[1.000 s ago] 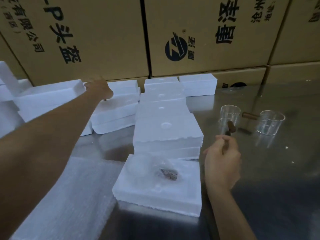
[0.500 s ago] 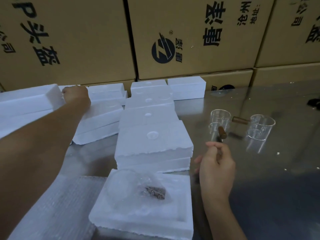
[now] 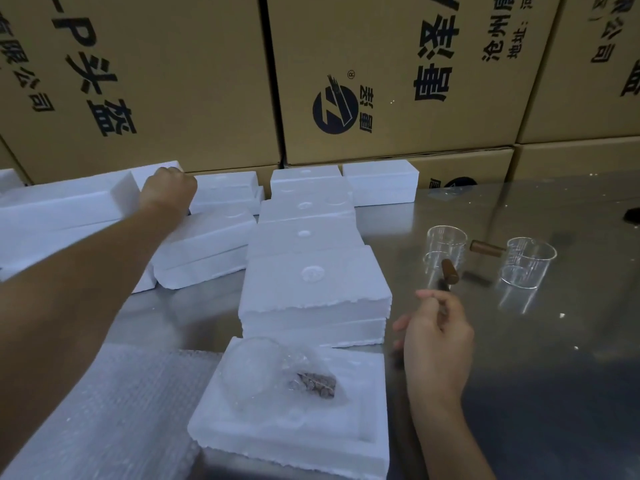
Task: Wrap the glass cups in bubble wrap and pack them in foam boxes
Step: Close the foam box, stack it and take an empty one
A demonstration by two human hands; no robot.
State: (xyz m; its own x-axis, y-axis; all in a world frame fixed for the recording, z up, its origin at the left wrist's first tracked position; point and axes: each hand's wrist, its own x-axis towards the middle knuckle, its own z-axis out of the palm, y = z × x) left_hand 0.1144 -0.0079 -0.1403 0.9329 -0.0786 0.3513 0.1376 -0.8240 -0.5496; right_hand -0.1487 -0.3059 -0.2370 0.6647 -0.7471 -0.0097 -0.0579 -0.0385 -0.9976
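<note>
Foam box [image 3: 291,434] sits open at 6 o'clock, right in front of you, so you can drop things in easily. One wrapped cup [image 3: 277,375] lies in it on its side, snug in bubble wrap, with its brown handle poking toward 3 o'clock.

Your left hand [image 3: 168,188] reaches far out to 10 o'clock and curls over a long foam piece [image 3: 65,206] — I think you want it as a lid, but I cannot tell if you really grip it yet.

Your right hand [image 3: 437,336] waits at 4 o'clock with fingers loosely bent, holding nothing, just below the near glass cup [image 3: 445,252]. A second glass cup [image 3: 528,263] stands beside it at 2 o'clock. Both are bare and upright on the metal table [image 3: 554,393] — not wrapped yet.

Closed foam boxes [image 3: 311,289] stack up at 12 o'clock, out of your way. The bubble wrap sheet [image 3: 114,417] lies at 7 o'clock, touching the open box, handy for the next cup.
</note>
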